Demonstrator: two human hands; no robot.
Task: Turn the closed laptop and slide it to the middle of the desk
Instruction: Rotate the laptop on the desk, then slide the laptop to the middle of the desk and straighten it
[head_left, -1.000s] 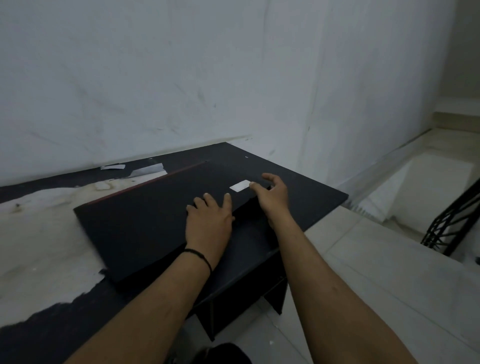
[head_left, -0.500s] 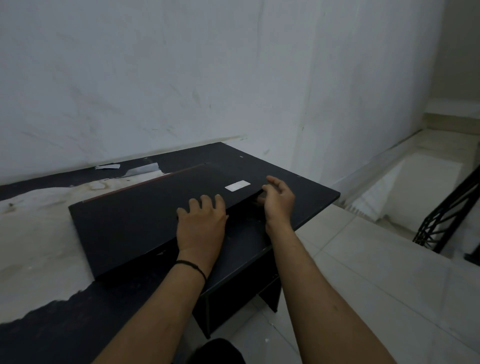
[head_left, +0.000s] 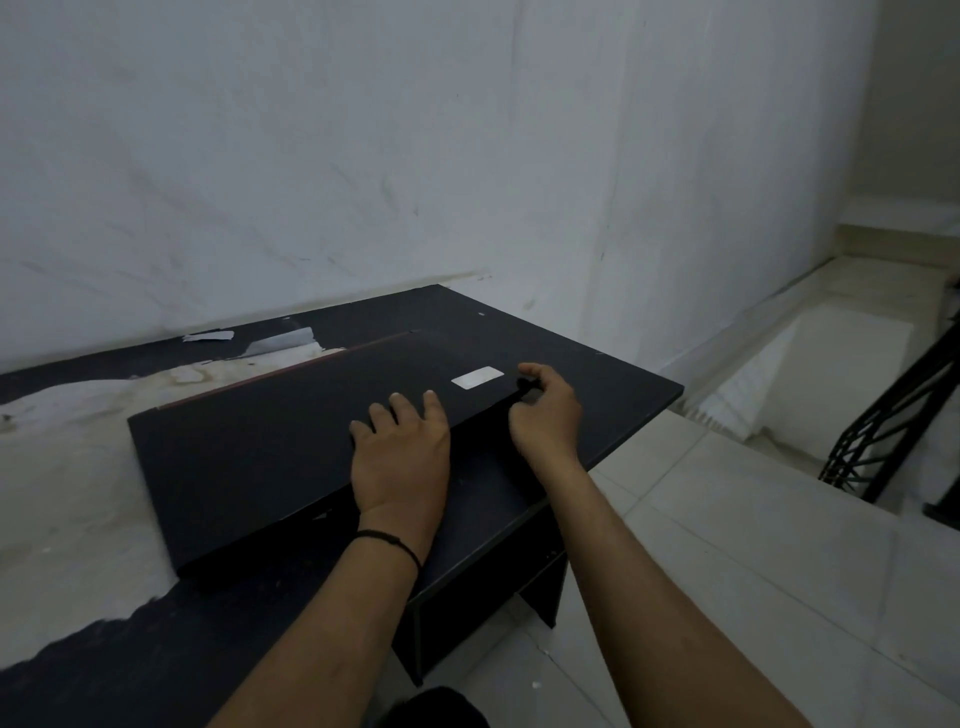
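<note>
The closed black laptop (head_left: 260, 452) lies on the dark desk (head_left: 613, 384), long side running from near left to far right, with a white sticker (head_left: 477, 377) near its right corner. My left hand (head_left: 400, 457) rests flat on the lid near the front edge, fingers spread. My right hand (head_left: 545, 410) curls around the laptop's right front corner, thumb on top, fingers tucked under the edge. That front edge looks slightly lifted off the desk.
The desk's left part has a worn pale patch (head_left: 62, 447) and torn tape scraps (head_left: 280, 340) near the white wall (head_left: 363, 156). The desk's right edge drops to a tiled floor (head_left: 753, 545). A black metal railing (head_left: 893, 415) stands at far right.
The laptop has slid and turned a little to the left. My right hand moved from the top of the corner to gripping its edge. My left hand stayed flat on the lid.
</note>
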